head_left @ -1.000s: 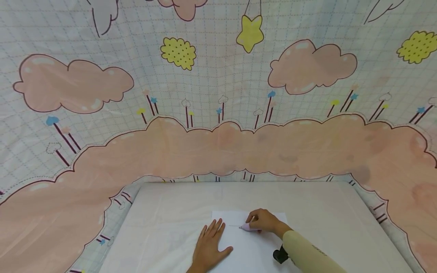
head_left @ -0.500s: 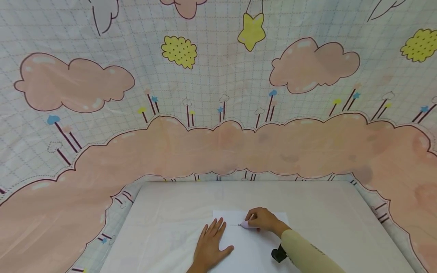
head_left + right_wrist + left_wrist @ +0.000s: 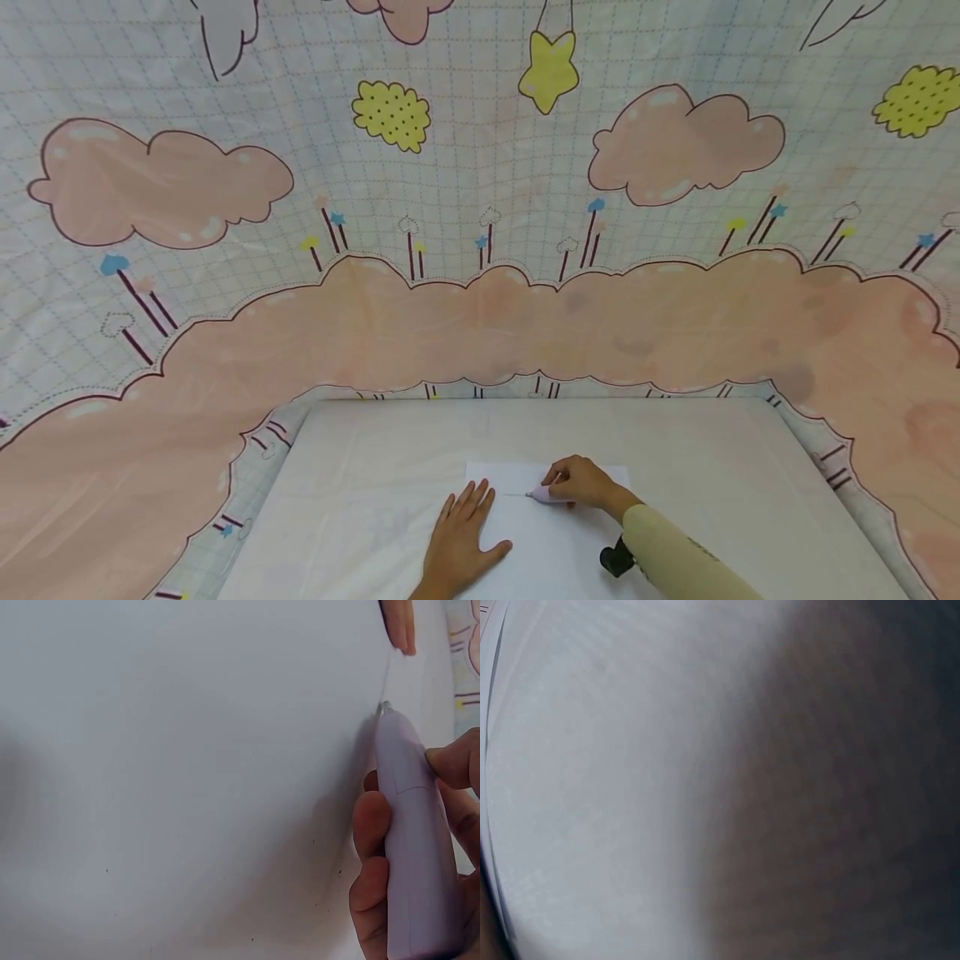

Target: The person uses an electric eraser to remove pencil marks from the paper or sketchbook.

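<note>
My right hand (image 3: 583, 485) grips a fat lilac pen-shaped tool (image 3: 416, 832) with a small metal tip. Fingers and thumb curl round its body in the right wrist view. Its tip meets a white sheet of paper (image 3: 555, 550) at the right end of a thin faint line (image 3: 513, 495). My left hand (image 3: 461, 542) lies flat on the paper's left side, fingers spread and thumb out. Only a dark blur of what is probably this hand shows in the left wrist view, beside pale paper. The exact kind of tool cannot be told.
The paper lies on a table with a white cover (image 3: 375, 467). A black device (image 3: 617, 558) sits under the right wrist, beside the olive-yellow sleeve (image 3: 675, 550). A cloth printed with clouds and stars (image 3: 480, 333) hangs behind the table. Small dark specks dot the paper.
The lilac tool in my right hand moves slightly left along the line, then slightly back right. My left hand stays in place on the paper.
</note>
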A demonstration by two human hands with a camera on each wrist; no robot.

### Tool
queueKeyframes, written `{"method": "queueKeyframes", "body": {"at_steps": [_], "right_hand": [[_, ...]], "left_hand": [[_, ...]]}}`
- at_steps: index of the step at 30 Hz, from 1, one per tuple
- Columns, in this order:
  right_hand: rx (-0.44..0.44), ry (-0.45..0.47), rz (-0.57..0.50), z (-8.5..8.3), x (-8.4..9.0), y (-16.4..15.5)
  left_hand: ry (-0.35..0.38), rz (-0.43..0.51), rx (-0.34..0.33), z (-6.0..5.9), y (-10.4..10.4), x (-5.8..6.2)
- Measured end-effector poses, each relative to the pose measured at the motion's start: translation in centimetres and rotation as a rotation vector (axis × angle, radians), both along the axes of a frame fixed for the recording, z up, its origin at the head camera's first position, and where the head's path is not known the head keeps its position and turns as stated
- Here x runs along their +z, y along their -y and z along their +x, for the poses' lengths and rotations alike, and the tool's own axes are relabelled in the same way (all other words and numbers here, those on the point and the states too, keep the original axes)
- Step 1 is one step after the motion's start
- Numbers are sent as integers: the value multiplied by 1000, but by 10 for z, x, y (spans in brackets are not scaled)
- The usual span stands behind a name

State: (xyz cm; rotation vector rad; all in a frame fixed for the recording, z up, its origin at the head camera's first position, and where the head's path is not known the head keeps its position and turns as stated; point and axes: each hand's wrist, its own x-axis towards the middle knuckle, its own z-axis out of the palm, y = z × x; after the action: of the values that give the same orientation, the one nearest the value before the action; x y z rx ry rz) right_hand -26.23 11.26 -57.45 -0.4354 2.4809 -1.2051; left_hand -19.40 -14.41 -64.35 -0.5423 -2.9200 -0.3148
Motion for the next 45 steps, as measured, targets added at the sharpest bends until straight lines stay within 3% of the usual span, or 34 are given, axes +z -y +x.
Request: {"method": "queueKeyframes", "body": {"at_steps": [35, 45], "right_hand": [[-6, -26, 19, 2, 3, 6], [-39, 9, 40, 4, 3, -3]], "left_hand": [[8, 0, 0, -1, 0, 0], [-2, 8, -1, 0, 0, 2]]}}
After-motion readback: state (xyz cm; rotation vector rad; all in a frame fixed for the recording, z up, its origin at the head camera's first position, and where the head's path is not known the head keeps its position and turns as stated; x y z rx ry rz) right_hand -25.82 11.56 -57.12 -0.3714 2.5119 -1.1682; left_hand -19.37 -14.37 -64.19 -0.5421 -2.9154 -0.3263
